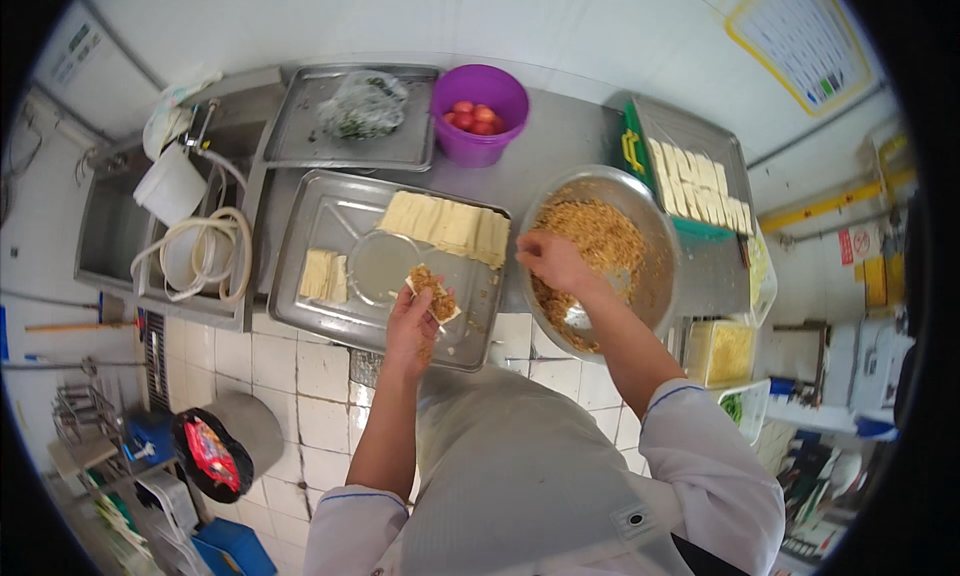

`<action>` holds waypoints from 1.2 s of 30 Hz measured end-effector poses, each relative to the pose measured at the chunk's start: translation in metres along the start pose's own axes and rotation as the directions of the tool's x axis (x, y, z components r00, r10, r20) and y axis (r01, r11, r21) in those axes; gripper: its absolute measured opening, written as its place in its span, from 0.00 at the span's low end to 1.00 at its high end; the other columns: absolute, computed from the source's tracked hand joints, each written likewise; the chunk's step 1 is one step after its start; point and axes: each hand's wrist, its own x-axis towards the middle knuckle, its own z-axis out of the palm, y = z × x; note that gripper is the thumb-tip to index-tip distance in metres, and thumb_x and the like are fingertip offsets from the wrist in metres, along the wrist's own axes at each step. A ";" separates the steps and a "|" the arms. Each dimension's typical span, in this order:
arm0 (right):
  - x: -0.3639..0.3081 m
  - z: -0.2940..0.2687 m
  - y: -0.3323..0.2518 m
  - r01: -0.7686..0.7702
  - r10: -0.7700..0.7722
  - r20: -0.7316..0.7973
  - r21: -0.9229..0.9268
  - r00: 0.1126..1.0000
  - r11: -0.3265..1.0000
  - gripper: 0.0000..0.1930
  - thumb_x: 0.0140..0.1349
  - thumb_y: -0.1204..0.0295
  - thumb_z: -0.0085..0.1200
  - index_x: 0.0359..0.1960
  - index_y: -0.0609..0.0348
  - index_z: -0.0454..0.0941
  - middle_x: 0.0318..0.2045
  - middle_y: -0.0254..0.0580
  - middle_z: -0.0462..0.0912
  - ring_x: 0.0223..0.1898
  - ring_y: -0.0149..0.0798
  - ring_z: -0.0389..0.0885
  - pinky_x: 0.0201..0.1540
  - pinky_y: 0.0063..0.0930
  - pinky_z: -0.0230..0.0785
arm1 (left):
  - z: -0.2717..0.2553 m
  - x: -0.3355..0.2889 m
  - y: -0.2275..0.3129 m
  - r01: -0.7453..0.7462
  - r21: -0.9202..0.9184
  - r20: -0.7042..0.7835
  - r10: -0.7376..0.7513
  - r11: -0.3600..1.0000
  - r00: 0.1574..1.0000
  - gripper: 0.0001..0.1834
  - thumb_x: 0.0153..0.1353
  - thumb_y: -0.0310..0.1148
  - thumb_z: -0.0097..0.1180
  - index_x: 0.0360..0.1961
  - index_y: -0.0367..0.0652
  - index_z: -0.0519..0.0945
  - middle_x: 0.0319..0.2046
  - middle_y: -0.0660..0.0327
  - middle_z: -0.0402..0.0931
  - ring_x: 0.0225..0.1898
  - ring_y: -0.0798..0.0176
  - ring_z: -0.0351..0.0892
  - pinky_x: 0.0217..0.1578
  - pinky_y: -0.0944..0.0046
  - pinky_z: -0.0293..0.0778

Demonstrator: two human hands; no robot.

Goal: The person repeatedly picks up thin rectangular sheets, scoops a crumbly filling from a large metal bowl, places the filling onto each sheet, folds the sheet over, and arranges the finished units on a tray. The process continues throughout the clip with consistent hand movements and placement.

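My left hand (408,336) holds a small pale sheet (450,314), perhaps bean curd skin, with brown crumbly filling (430,288) spread on it. It is above the near edge of a metal tray (290,286). On that tray lie a row of pale yellow sheets (440,226) at the far side and a smaller stack of sheets (323,275) at the left. My right hand (553,261) is at the left rim of a large steel bowl (655,276), fingers pinched together; what they hold, if anything, is hidden. Orange-brown filling (600,226) covers much of the bowl.
Behind stand a tray (290,141) with a plastic bag of greens (362,106) and a purple bucket (480,96) of red tomatoes. At the right, pale rolls (695,181) lie on another tray. A sink (120,221) with a hose is left; a bin (235,441) stands below.
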 end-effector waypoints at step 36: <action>0.313 0.233 -0.106 -0.105 0.441 0.217 -0.795 0.871 0.598 0.20 0.60 0.60 0.57 0.40 0.66 0.89 0.43 0.58 0.89 0.49 0.52 0.89 0.54 0.42 0.81 | -0.169 0.087 0.110 0.024 -0.200 0.023 -0.020 0.979 1.000 0.24 0.71 0.26 0.62 0.66 0.37 0.72 0.56 0.61 0.80 0.55 0.68 0.81 0.56 0.65 0.78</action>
